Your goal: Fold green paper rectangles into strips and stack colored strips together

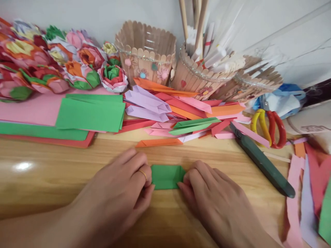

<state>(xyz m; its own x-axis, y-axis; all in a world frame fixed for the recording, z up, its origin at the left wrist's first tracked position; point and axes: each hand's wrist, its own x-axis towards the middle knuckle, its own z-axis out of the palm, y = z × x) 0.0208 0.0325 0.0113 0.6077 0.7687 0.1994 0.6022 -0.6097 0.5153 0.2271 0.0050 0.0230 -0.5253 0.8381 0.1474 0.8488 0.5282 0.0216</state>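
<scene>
The desk [64, 165] is smooth wood grain with a glossy glare spot. On it, crisp, many-petalled paper blossoms [46, 65] bunch beside a scallop-rimmed cup [148, 65] of flat wooden sticks. The left grip [121, 193] and right grip [217, 196] are each closed, finger and thumb pinching opposite ends of the green paper [167, 176]. Smallest, this folded matt rectangle, its right corners slanted, lies between the two grips, near the desk's front-middle, its hidden ends inside the fingers.
</scene>
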